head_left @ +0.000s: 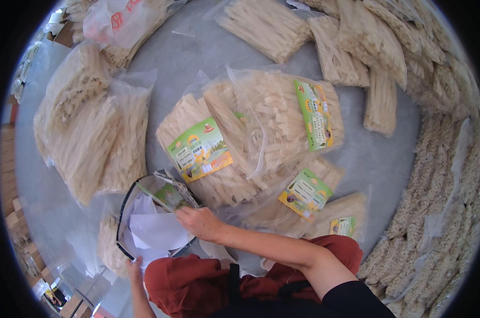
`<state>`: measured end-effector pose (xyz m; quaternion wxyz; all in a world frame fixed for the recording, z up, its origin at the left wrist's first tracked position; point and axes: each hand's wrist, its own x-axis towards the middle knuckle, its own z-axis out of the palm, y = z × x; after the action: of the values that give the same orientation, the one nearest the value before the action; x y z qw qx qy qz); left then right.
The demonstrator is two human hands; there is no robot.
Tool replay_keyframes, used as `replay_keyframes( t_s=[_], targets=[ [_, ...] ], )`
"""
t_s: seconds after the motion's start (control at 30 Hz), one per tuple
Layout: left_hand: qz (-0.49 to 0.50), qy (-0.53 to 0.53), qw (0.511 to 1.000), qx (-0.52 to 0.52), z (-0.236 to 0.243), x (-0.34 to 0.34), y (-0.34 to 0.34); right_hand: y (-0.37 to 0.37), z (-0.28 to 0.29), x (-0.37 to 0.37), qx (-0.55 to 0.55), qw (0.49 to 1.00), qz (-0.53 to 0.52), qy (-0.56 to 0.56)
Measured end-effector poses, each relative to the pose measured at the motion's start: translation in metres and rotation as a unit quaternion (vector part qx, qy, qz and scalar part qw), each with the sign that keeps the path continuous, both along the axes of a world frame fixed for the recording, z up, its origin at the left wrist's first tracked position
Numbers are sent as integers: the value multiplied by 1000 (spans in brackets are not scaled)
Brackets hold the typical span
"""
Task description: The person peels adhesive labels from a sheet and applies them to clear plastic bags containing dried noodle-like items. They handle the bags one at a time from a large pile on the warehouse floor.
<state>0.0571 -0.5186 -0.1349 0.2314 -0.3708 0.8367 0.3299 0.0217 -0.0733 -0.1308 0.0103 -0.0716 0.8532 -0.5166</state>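
Note:
An open box with a dark patterned rim [124, 214] sits at lower left, white paper sheets [155, 228] inside. My right hand [196, 221] reaches across to it, fingers closed on a green printed card [168, 195] at the box's inner right side. My left hand [135, 269] grips the box's near-left edge, its fingers partly hidden. Just beyond the box lie clear bags of pale flat noodle strips [266, 122] with green labels [200, 149] on them. More labelled bags [309, 193] lie to the right. My red-clad legs [171, 281] are at the bottom.
Unlabelled noodle bags lie at left [86, 138] and along the back [261, 29] on the grey floor [388, 175]. Long piles of bundled pale goods [430, 212] line the right side. Stacked cartons [12, 201] stand at the far left edge.

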Motion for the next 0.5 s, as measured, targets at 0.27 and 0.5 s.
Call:
replay_keyframes(
  t_s=[0.27,0.5],
  targets=[
    [-22,16,998,55,93,-61,37,1,104,-13,15,996,-46,72],
    [-17,-1,999,30,174,-61,32,-5,216,21,-12,996,-75,46]
  ],
)
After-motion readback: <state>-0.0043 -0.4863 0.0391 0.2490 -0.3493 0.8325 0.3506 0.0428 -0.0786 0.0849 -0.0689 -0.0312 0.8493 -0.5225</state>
